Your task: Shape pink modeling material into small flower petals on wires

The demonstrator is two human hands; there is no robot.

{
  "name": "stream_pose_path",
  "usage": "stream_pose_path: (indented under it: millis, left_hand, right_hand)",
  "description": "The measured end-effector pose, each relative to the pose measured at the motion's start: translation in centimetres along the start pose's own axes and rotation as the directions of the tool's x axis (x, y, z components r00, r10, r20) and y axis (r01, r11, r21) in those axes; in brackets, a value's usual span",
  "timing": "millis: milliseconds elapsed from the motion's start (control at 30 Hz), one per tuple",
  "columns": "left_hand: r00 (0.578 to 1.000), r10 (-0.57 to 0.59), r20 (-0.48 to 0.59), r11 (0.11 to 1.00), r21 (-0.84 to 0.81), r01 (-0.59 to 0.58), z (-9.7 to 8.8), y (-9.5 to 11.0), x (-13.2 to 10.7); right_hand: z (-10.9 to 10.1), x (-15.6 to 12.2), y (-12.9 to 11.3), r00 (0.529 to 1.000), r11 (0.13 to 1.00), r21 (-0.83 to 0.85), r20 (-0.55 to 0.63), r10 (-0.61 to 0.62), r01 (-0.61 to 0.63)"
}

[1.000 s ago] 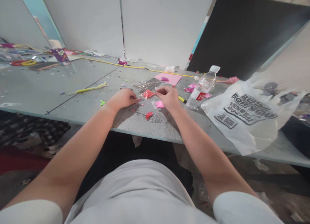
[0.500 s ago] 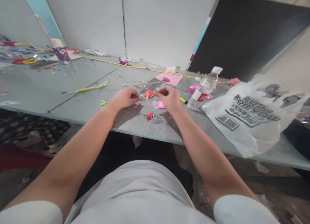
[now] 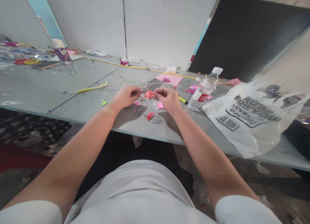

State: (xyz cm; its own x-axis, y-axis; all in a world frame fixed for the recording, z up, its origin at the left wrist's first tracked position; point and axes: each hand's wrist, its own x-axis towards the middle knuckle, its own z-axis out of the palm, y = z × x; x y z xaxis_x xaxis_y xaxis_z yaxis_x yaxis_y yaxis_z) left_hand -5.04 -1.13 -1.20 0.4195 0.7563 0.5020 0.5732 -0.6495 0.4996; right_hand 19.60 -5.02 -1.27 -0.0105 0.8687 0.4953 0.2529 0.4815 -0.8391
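My left hand (image 3: 129, 95) is closed, its thumb and fingertips pinched together at the left of a small clear packet of orange-red clay (image 3: 149, 94). On the packet's other side, my right hand (image 3: 168, 98) is closed in a similar pinch. Whatever the fingertips hold is too small to make out, and I cannot tell whether they touch the packet. A pink clay packet (image 3: 160, 105) lies beside my right hand, partly covered by it. Nearer the table edge is a red textured piece (image 3: 150, 116) with a loop of thin wire (image 3: 155, 120). Behind the packet lie several thin metal wires (image 3: 151, 85).
A plastic water bottle (image 3: 204, 90) and a white plastic bag (image 3: 247, 120) stand to the right. A yellow marker (image 3: 182, 100) lies by the bottle. Pink paper (image 3: 173, 79) is behind. At left are a yellow-green twisted stick (image 3: 90, 88) and green bits (image 3: 104, 102).
My left hand has risen slightly away from the table edge, and its fingertips are higher. My right hand has shifted slightly left. The packet stays in place between them.
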Motion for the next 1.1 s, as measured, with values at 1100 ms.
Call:
stream_pose_path:
  millis: [1100]
  left_hand:
    - [0.94,-0.113,0.322,0.681,-0.663,0.309,-4.6,16.7,-12.2]
  right_hand:
    - [-1.3,-15.0,-15.3,0.82,0.79,-0.234,0.258,-0.512,0.567]
